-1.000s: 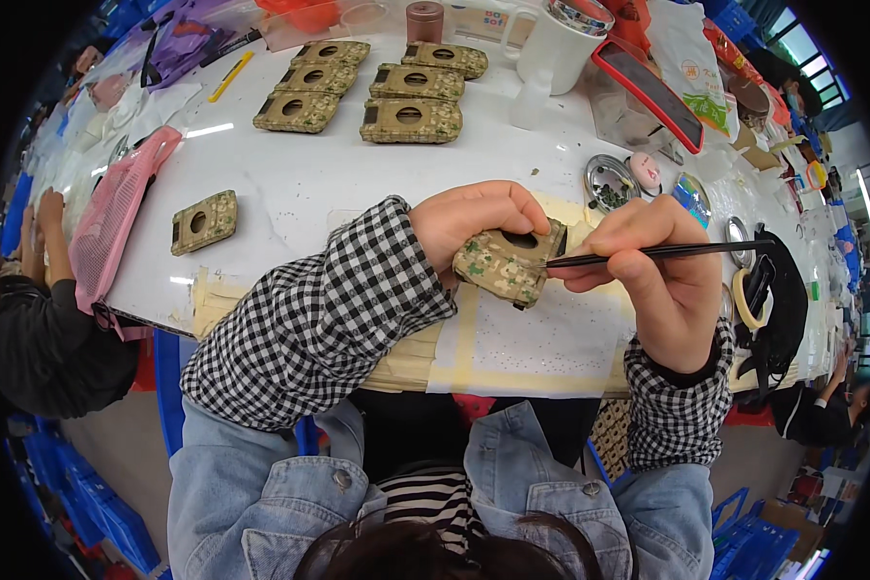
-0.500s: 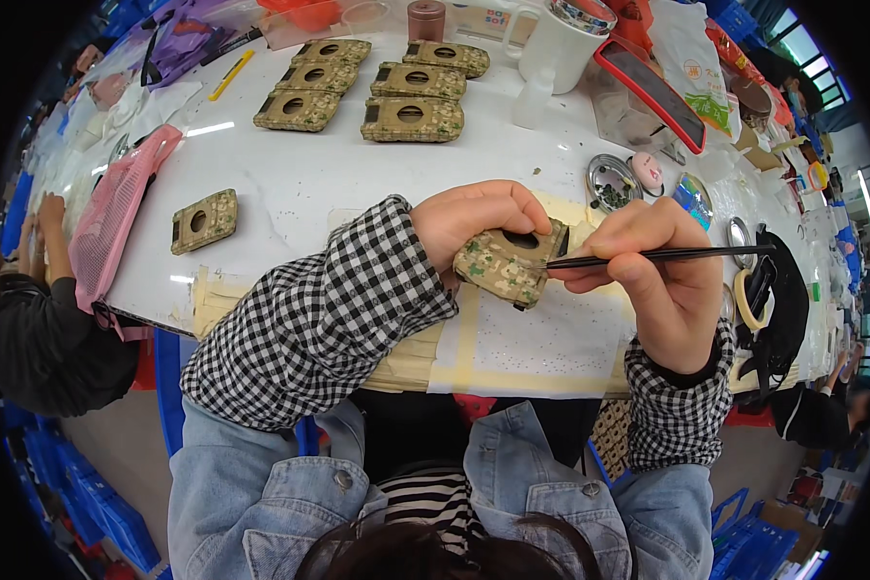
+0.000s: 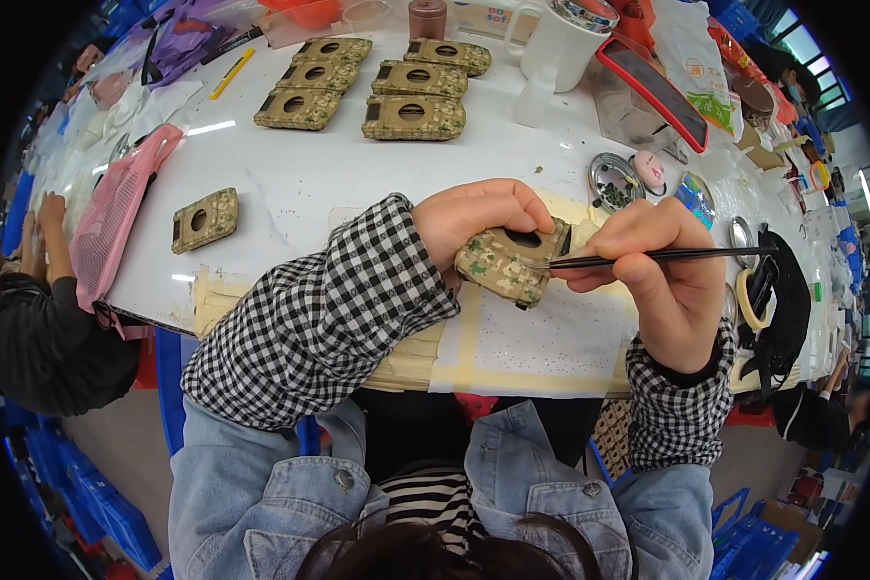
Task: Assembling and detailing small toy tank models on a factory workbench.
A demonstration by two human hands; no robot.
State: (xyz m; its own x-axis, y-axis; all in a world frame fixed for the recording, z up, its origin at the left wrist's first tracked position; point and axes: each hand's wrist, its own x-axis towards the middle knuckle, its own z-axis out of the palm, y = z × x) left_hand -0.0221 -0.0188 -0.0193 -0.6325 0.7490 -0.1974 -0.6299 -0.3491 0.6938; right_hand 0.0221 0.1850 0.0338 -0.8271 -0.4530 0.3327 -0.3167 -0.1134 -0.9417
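Observation:
My left hand (image 3: 483,211) is closed round a camouflage-patterned toy tank hull (image 3: 501,275), which has a round dark hole in its top. The hull is held tilted above a white sheet taped to the table. Between the thumb and fingers of my right hand (image 3: 662,261) lies a slim pair of black tweezers (image 3: 706,253). Its tip touches, or nearly touches, the hull's side; whether it grips any small piece I cannot make out. A similar hull (image 3: 205,220) rests alone on the left, and several more (image 3: 414,116) stand in two columns at the back.
At the right are a round metal dish (image 3: 614,182) with small dark bits, a phone in a red case (image 3: 652,92) and a white mug (image 3: 559,48). A pink mesh bag (image 3: 126,213) borders the left, beside another person's hands (image 3: 50,215). A yellow pen-shaped tool (image 3: 232,72) lies behind.
Almost nothing differs: the hull, both hands and the tweezers keep their places, and the whole picture has shifted very slightly.

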